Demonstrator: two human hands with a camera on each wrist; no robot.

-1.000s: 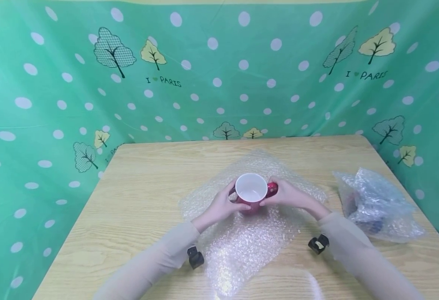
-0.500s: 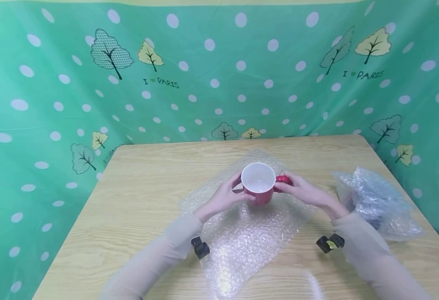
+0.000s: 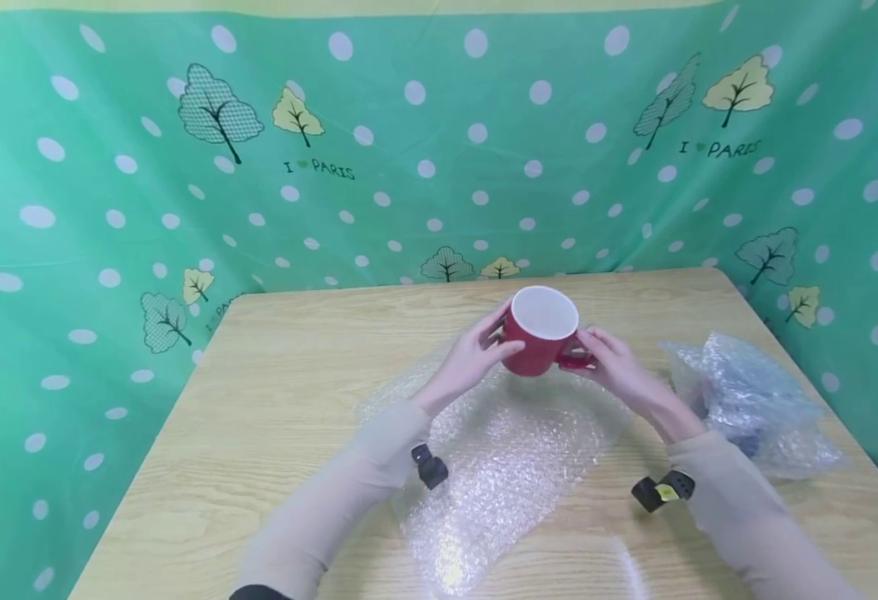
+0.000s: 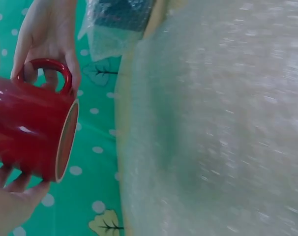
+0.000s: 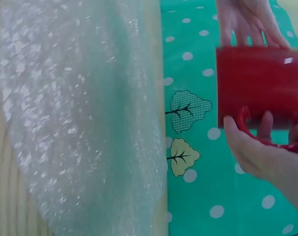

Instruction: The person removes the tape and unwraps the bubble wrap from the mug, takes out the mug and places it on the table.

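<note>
A red mug (image 3: 531,354) with a white inside is held up off the table, its mouth upward and tilted a little toward me. My left hand (image 3: 472,358) grips the mug's body, the thumb on the near side and the other fingers round the far side. On the other side my right hand (image 3: 619,371) holds the red handle (image 4: 46,63), with fingers passing through its loop. In the left wrist view the mug's underside (image 4: 68,142) shows. Beneath the mug, a sheet of bubble wrap (image 3: 514,458) lies flat on the table.
To the right on the wooden table (image 3: 274,375) sits a bundle of bubble wrap (image 3: 765,400) with something dark inside. A green dotted curtain (image 3: 379,108) hangs behind the table's far edge and along both sides.
Both hands have lifted the mug away from the bubble wrap, moving it farther from me and slightly right. More of its red outer wall faces me now. The wrapped bundle has stayed put.
</note>
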